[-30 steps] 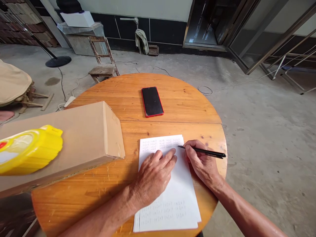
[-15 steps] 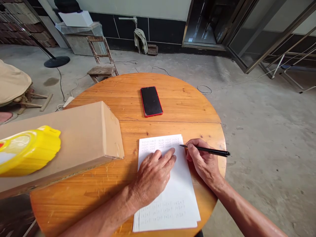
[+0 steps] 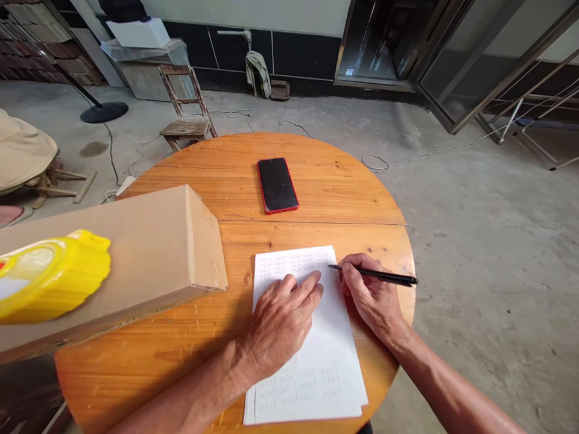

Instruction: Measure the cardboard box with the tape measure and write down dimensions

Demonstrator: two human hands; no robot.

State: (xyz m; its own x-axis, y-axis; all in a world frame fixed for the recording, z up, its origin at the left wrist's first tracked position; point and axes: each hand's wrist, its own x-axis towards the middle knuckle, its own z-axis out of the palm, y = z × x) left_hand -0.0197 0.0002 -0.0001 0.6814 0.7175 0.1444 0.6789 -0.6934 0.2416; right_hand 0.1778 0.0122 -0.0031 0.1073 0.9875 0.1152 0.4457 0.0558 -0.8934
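Note:
White sheets of paper (image 3: 330, 343) lie stacked on the round wooden table (image 3: 362, 199), with rows of small handwritten marks near the top and more toward the bottom. My left hand (image 3: 284, 319) rests flat on the upper sheet, fingers stretched out and pointing right, covering part of the writing. At the sheet's right edge, my right hand (image 3: 373, 295) grips a black pen (image 3: 389, 277). The pen's tip points left and is at the end of an upper row of writing; whether it touches the paper I cannot tell.
A phone in a red case (image 3: 277, 185) lies beyond the paper. On the left, a cardboard box (image 3: 149, 241) carries a yellow plastic object (image 3: 67, 274). Behind the table are a small wooden chair (image 3: 187, 123), a black stand base (image 3: 104, 112) and cables (image 3: 375, 163) on the floor.
The back end of the pen has shifted slightly to the left, with its tip at nearly the same spot. My left hand and the paper have stayed in place.

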